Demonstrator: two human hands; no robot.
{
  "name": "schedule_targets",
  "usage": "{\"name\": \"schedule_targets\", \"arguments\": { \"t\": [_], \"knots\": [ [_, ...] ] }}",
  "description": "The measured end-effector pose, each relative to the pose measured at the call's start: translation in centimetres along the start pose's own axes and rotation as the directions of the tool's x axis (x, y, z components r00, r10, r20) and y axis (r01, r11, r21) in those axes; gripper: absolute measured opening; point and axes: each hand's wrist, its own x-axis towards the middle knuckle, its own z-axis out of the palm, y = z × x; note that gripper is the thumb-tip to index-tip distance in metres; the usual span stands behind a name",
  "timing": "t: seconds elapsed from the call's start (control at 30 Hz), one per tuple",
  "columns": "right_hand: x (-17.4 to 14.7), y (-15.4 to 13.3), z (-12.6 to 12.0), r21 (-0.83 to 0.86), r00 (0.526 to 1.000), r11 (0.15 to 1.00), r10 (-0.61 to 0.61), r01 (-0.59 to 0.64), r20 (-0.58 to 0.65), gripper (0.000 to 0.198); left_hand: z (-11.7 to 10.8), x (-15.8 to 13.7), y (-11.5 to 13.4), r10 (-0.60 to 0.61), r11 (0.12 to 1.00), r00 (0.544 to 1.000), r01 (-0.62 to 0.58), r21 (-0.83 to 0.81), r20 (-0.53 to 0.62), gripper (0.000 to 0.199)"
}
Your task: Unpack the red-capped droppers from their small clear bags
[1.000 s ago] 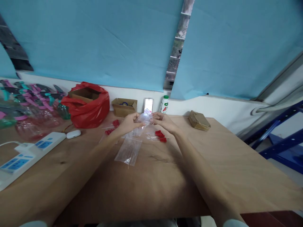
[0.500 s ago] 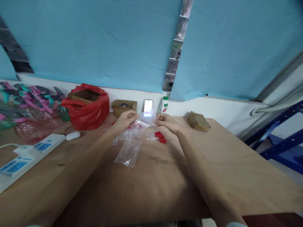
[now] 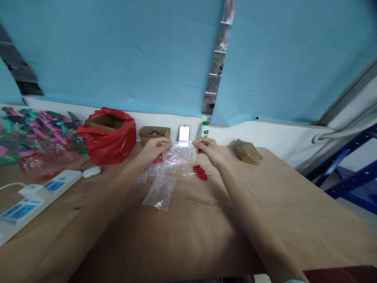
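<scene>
A clear plastic bag (image 3: 180, 154) is stretched between my two hands above the table. My left hand (image 3: 156, 150) pinches its upper left corner, and my right hand (image 3: 209, 150) pinches the upper right one. Beneath and to the left lie more clear bags, one of them a flat zip bag (image 3: 160, 192) nearest me. Several thin clear pieces with red handles (image 3: 200, 172), like small screwdrivers, lie in a row below my right hand. Some red items behind my left hand are partly hidden.
A lit phone (image 3: 184, 133) and a white bottle with a green cap (image 3: 204, 129) stand at the wall. Left are an open cardboard box (image 3: 147, 135), a red bag (image 3: 113, 143), spray bottles (image 3: 38, 157) and a power strip (image 3: 44, 196). A brown packet (image 3: 248, 151) lies right.
The bag, crumpled and slanting before, is now drawn flat and level between my hands. My right hand has shifted slightly. The other things lie as before.
</scene>
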Motion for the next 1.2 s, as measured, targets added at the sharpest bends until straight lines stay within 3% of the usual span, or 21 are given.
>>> {"name": "schedule_targets", "arguments": {
  "t": [0.1, 0.17, 0.3, 0.4, 0.53, 0.63, 0.7, 0.9, 1.1, 1.2],
  "knots": [
    [-0.1, -0.4, 0.1, 0.039, 0.999, 0.999, -0.029, 0.03, -0.038, 0.04, -0.1, 0.2, -0.1, -0.047, 0.994, 0.997, 0.041, -0.104, -0.059, 0.053],
    [-0.1, -0.7, 0.3, 0.058, 0.996, 0.997, -0.051, 0.055, -0.072, 0.04, -0.1, 0.2, -0.1, -0.119, 0.984, 0.992, 0.114, -0.137, -0.031, 0.058],
    [-0.1, -1.0, 0.4, 0.084, 0.988, 0.993, -0.071, 0.084, -0.14, 0.041, -0.2, -0.1, -0.4, -0.288, 0.952, 0.93, 0.303, -0.037, 0.227, 0.051],
    [0.0, -0.9, 0.1, 0.1, 0.99, 0.993, -0.056, 0.07, -0.13, 0.041, -0.2, -0.2, -0.7, -0.221, 0.972, 0.93, 0.234, -0.008, 0.294, 0.042],
    [-0.1, -0.6, -0.2, 0.11, 0.998, 0.992, 0.061, -0.064, 0.028, 0.046, -0.3, 0.0, -1.1, -0.055, 0.996, 0.986, 0.066, -0.064, 0.157, 0.041],
    [-0.4, -0.5, -0.2, 0.117, 0.975, 0.977, 0.159, -0.177, 0.153, 0.051, -0.4, 0.2, -1.2, -0.043, 0.995, 0.996, 0.05, -0.082, 0.081, 0.042],
    [-0.5, -0.3, -0.2, 0.14, 0.968, 0.971, 0.164, -0.192, 0.19, 0.055, -0.5, 0.3, -1.3, -0.058, 0.994, 0.997, 0.063, -0.091, 0.055, 0.043],
    [-0.1, 0.4, -0.7, 0.194, 0.987, 0.973, 0.106, -0.128, 0.119, 0.059, -1.2, 0.3, -0.6, -0.087, 0.992, 0.993, 0.093, -0.084, 0.074, 0.039],
    [0.1, -0.5, -0.5, 0.17, 1.0, 0.985, 0.017, -0.015, -0.009, 0.053, -2.4, 0.2, 0.2, -0.113, 0.987, 0.973, 0.087, 0.132, 0.202, 0.041],
    [0.0, -0.8, -0.1, 0.082, 0.999, 0.996, -0.033, 0.035, -0.027, 0.046, -3.2, 0.5, -0.3, -0.143, 0.981, 0.973, 0.115, 0.154, 0.183, 0.039]
  ]
}}
